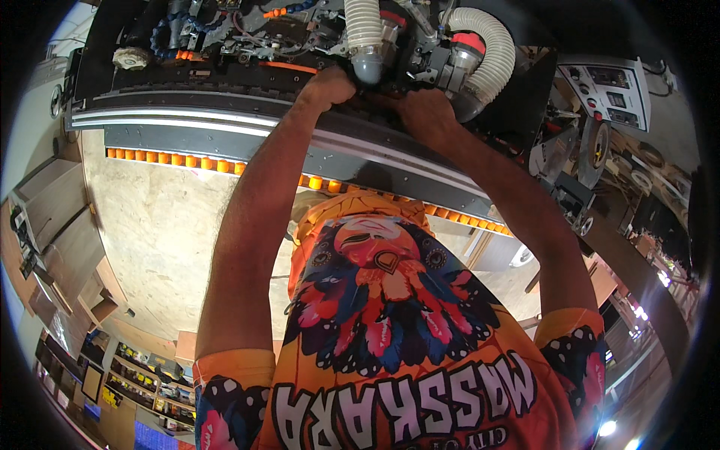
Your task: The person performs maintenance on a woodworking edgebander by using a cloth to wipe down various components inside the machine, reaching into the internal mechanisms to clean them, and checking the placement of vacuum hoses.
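Note:
Both my arms stretch forward into a dark machine with hoses and metal units. My left hand (331, 87) is closed in a fist beside the grey elbow (367, 66) of a ribbed white hose (363, 24). Whatever its fingers hold is hidden by the hand. My right hand (430, 114) reaches in below a second unit with a red band (469, 42), close to another curved white hose (499, 60). Shadow and machine parts hide most of its fingers, which point left toward my other hand.
A metal rail (176, 116) runs along the machine's front, with a row of orange rollers (190, 161) beneath. To the right stand a control panel (609, 94) with knobs and a round reel (596, 150). Stocked shelves (139, 386) are at lower left.

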### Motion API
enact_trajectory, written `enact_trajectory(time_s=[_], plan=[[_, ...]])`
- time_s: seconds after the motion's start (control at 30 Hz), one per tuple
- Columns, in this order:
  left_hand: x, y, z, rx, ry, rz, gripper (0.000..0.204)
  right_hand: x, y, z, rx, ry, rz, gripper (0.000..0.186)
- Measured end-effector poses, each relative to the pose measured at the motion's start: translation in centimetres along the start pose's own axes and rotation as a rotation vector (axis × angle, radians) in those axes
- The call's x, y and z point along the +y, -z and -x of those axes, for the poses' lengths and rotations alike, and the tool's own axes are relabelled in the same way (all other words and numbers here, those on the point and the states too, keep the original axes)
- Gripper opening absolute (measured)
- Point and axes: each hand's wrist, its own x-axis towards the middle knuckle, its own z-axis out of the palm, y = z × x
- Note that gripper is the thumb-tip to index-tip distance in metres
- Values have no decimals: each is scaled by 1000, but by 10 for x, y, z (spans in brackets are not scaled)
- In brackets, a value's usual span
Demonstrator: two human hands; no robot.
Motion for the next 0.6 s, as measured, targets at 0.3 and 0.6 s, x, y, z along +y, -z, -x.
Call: enact_trajectory(time_s=[0.3, 0.6], plan=[[-9, -7, -5, 0, -99, -85, 26, -7, 12, 4, 14, -23, -13, 47], [-21, -28, -27, 10, 49, 137, 29, -9, 7, -2, 32, -56, -56, 21]])
